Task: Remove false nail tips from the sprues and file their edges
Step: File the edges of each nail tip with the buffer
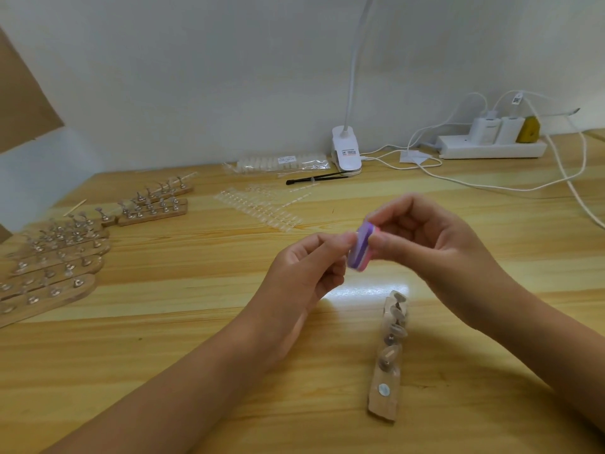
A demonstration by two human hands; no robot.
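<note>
My right hand (pixel 429 237) grips a small purple and pink file block (pixel 361 249) above the middle of the wooden table (pixel 196 322). My left hand (pixel 311 267) pinches its fingertips together right against the block's left face; whatever it pinches is too small and blurred to make out. Clear sprues of nail tips (pixel 258 206) lie flat on the table behind my hands. Just below my right hand lies a wooden holder strip (pixel 389 352) with several nail tips on its stands.
Several wooden strips with metal stands (pixel 55 257) crowd the left side, two more (pixel 157 201) behind them. At the back wall sit a bag of nail tips (pixel 278 162), a black tool (pixel 316 177), a clip lamp (pixel 346 152), and a power strip (pixel 491 147) with trailing cables.
</note>
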